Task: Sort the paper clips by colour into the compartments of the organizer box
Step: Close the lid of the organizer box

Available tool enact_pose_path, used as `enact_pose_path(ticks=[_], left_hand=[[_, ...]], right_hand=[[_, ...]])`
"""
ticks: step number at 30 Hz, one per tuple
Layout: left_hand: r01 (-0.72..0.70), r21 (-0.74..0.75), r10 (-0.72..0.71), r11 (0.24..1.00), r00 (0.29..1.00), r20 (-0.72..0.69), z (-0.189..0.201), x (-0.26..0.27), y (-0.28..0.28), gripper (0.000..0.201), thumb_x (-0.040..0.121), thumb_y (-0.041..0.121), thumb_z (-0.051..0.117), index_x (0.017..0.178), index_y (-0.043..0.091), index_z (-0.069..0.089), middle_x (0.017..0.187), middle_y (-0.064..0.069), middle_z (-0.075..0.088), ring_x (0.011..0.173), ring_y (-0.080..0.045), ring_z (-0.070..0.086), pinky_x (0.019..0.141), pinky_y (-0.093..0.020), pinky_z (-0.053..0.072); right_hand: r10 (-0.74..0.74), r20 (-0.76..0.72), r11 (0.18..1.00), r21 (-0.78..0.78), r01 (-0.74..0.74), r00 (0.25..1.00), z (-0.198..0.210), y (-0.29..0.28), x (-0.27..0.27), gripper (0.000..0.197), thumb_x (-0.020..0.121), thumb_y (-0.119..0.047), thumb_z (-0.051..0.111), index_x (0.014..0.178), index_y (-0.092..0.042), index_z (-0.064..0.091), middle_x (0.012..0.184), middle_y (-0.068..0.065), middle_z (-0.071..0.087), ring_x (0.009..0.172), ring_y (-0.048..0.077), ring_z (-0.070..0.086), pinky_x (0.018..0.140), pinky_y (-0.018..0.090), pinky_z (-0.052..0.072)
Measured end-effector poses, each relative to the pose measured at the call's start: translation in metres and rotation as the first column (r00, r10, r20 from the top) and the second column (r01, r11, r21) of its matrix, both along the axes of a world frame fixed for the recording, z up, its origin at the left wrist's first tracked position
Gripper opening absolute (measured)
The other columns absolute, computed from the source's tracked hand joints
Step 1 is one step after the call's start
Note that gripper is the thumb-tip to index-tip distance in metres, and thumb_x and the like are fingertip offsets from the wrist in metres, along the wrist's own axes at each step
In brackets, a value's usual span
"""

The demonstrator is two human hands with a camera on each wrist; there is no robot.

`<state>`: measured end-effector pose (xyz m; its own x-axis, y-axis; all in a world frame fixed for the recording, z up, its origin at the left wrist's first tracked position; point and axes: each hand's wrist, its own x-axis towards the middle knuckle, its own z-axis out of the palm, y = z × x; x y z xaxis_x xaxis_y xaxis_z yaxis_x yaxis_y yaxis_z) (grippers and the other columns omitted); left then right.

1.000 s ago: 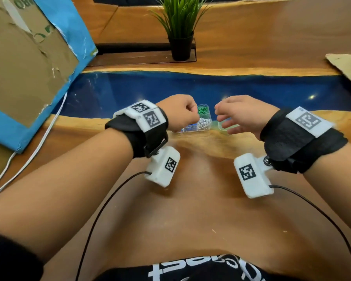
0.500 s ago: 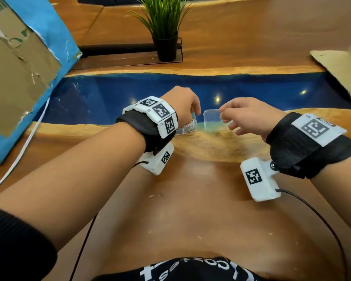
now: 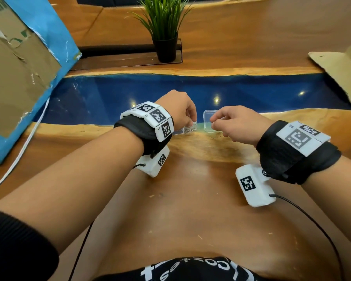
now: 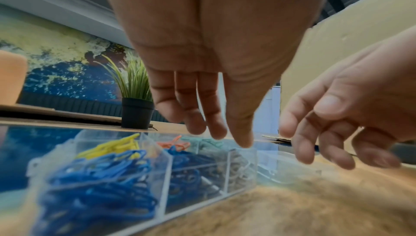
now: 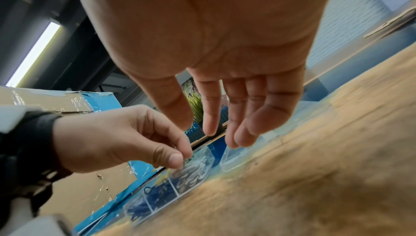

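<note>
Organizer box point(image 4: 157, 172) on the wooden table point(image 3: 190, 209), compartments holding colour-grouped paper clips point(image 4: 99, 177). Left hand point(image 3: 178, 110) hovers over its right end, fingertips pinched; any clip between them is hidden. Right hand point(image 3: 237, 124), relaxed, hangs over the clear lid point(image 3: 209, 120) just right of the box. Clips: light, springy, slippery wire, likely tangling; pinch one loop.

A potted plant point(image 3: 164, 27) stands beyond the table point(image 3: 190, 209), cardboard box point(image 3: 18, 78) at left.
</note>
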<state>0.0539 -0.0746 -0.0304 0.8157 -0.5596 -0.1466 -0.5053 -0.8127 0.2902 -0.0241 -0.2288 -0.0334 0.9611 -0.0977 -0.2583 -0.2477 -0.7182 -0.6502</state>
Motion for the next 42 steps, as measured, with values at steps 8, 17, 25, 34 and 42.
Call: enact_pose_path(ticks=[8, 17, 25, 34, 42], left_hand=[[-0.079, 0.002, 0.079, 0.997, 0.997, -0.017, 0.000, 0.001, 0.002, 0.012, 0.083, 0.016, 0.068, 0.088, 0.025, 0.073, 0.078, 0.009, 0.063, 0.080, -0.016, 0.060, 0.079, -0.035, 0.055], [-0.201, 0.084, 0.203, 0.976, 0.979, -0.016, 0.002, 0.002, 0.055, 0.106, 0.055, 0.049, 0.085, 0.142, 0.029, 0.028, 0.143, -0.007, 0.032, 0.131, -0.029, 0.035, 0.102, -0.045, 0.039], [-0.254, 0.136, 0.271, 0.958, 0.955, -0.124, -0.011, 0.007, 0.086, 0.107, 0.059, 0.052, 0.082, 0.145, 0.024, 0.024, 0.134, -0.004, 0.052, 0.118, -0.027, 0.053, 0.094, -0.037, 0.042], [-0.227, 0.122, 0.238, 0.966, 0.967, -0.086, -0.018, 0.020, 0.092, 0.076, 0.064, 0.053, 0.078, 0.131, 0.032, 0.049, 0.120, -0.003, 0.058, 0.108, -0.022, 0.055, 0.090, -0.035, 0.047], [-0.208, 0.129, 0.218, 0.970, 0.974, -0.064, -0.025, 0.019, 0.090, 0.087, 0.062, 0.057, 0.076, 0.138, 0.035, 0.041, 0.094, 0.000, 0.055, 0.089, -0.023, 0.057, 0.075, -0.033, 0.049]], right_hand=[[0.034, 0.034, 0.987, -0.161, -0.028, 0.999, 0.003, -0.004, 0.006, 0.022, 0.089, -0.029, 0.053, 0.108, -0.024, 0.063, 0.101, -0.006, 0.062, 0.090, 0.015, 0.057, 0.079, 0.029, 0.045], [0.241, -0.219, 0.718, -0.615, -0.326, 0.945, -0.001, -0.010, 0.033, 0.084, 0.076, -0.029, 0.072, 0.145, -0.027, 0.026, 0.141, 0.007, 0.038, 0.131, 0.031, 0.034, 0.097, 0.042, 0.040], [0.225, -0.255, 0.694, -0.636, -0.339, 0.940, 0.005, -0.011, 0.046, 0.079, 0.071, -0.038, 0.074, 0.139, -0.023, 0.036, 0.127, 0.006, 0.046, 0.108, 0.026, 0.054, 0.083, 0.037, 0.048], [0.410, -0.083, 0.756, -0.526, -0.390, 0.908, 0.034, 0.038, 0.060, 0.075, 0.069, -0.031, 0.075, 0.135, -0.024, 0.041, 0.122, 0.007, 0.045, 0.106, 0.026, 0.050, 0.094, 0.041, 0.047], [0.473, -0.183, 0.647, -0.592, -0.481, 0.862, 0.016, 0.086, 0.075, 0.077, 0.072, -0.044, 0.071, 0.139, -0.026, 0.037, 0.128, 0.003, 0.041, 0.110, 0.023, 0.052, 0.082, 0.033, 0.045]])
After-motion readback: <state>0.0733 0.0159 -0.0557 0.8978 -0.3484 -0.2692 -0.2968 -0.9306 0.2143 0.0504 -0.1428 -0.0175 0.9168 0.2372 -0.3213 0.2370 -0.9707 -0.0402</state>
